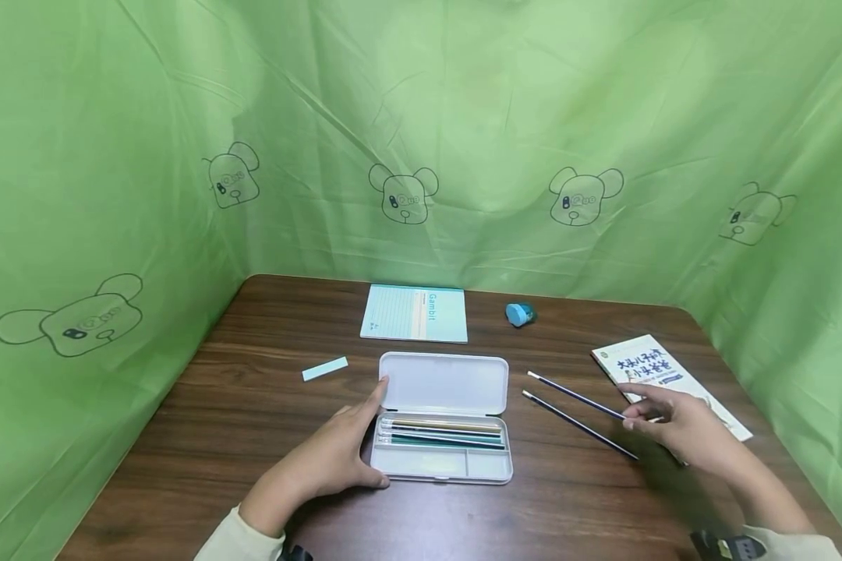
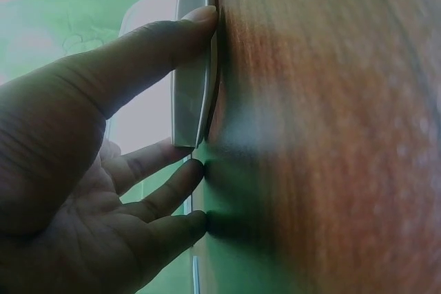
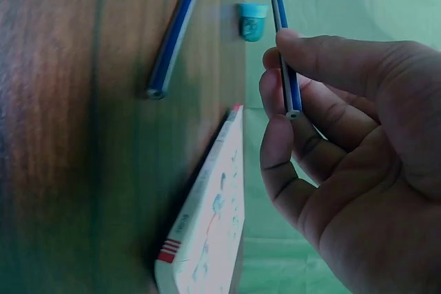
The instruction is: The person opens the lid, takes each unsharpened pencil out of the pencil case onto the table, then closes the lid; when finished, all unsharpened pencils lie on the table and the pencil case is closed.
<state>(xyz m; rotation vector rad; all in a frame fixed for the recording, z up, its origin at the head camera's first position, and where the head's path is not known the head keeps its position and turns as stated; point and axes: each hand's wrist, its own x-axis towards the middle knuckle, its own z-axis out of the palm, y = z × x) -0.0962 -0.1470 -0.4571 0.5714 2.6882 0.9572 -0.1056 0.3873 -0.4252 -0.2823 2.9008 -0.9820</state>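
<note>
An open white pencil case (image 1: 440,466) lies on the table with its lid folded back and several pencils (image 1: 442,433) in its long compartment. My left hand (image 1: 333,452) holds the case by its left end. Its thumb (image 2: 158,43) presses the front side, and its other fingers lie along the left edge. Over at the right, my right hand (image 1: 681,421) pinches a blue-striped pencil (image 1: 578,396) between thumb and fingers, near one end. The pencil's pale tip points toward the back left. A second blue-striped pencil (image 1: 578,425) lies beside it on the table.
A booklet with a white cover (image 1: 645,362) lies partly beneath the right hand. Farther back are a light-blue notebook (image 1: 414,313) and a blue sharpener-like object (image 1: 520,314). A pale blue strip (image 1: 325,368) lies left of the case. Green curtains surround the brown table (image 1: 252,389).
</note>
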